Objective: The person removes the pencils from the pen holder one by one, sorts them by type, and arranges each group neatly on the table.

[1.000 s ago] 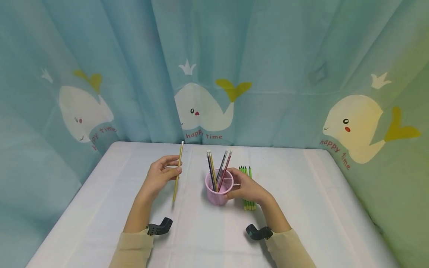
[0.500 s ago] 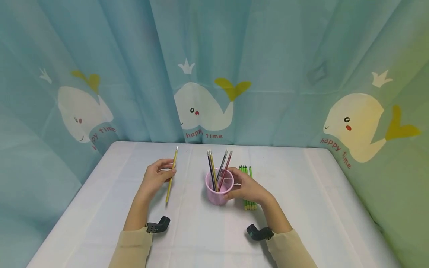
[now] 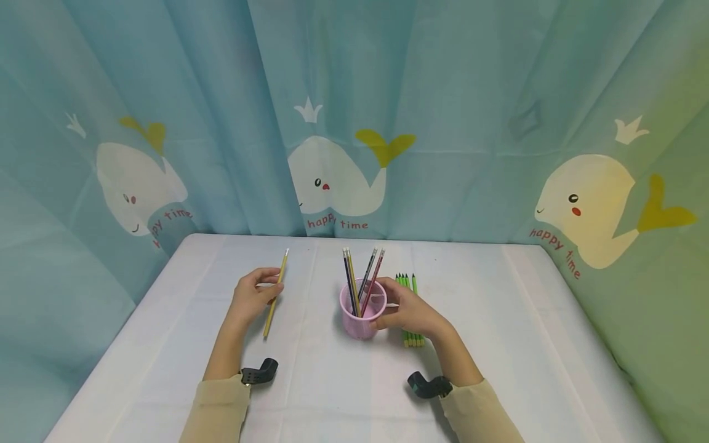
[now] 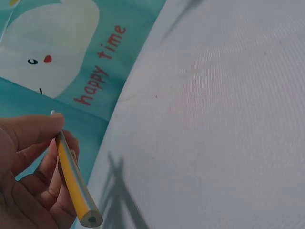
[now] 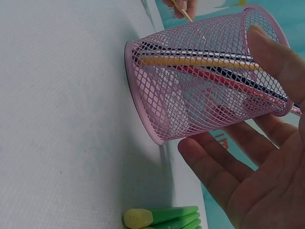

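Two beige sleeves (image 3: 217, 409) and a pair of black wrist cameras (image 3: 261, 371) flank the near side of a pink mesh cup (image 3: 359, 330), which stands upright on a white-covered table (image 3: 327, 394). To the cup's left, well apart from it, a person's left hand (image 3: 253, 296) pinches a yellow pencil (image 3: 270, 322) between thumb and fingers, the pencil tilted, its white-tipped end raised and its blunt end toward the wrist. Whether that lower end touches the table cannot be told. At the cup's right side, the right hand (image 3: 408, 307) curves round the wall, thumb on the near face and fingers beyond, gripping it. Inside the cup lean several pencils (image 3: 355, 280), dark, yellow and red among them, their ends above the rim. Right of the cup, partly hidden by the right hand, green pencils (image 3: 411, 340) lie side by side, dark points away from the person. Beyond the cup hangs a blue curtain (image 3: 460, 111) printed with white whales (image 3: 338, 191) and the words "happy time."
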A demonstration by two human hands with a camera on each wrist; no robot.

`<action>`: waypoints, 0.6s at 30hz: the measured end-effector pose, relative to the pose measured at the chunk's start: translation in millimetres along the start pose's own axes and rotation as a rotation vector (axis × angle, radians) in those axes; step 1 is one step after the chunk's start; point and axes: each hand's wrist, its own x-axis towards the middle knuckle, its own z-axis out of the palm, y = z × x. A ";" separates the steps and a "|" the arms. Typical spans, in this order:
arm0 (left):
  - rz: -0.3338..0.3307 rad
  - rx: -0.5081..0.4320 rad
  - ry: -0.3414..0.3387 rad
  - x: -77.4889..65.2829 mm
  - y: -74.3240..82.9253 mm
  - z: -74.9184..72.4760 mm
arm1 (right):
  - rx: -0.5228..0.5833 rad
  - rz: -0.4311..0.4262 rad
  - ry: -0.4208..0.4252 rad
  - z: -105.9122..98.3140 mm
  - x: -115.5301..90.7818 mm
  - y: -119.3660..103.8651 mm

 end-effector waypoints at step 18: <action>-0.050 0.219 0.057 1.7 -13.3 -9.0 | 0.006 -0.015 -0.010 -0.6 -0.5 0.7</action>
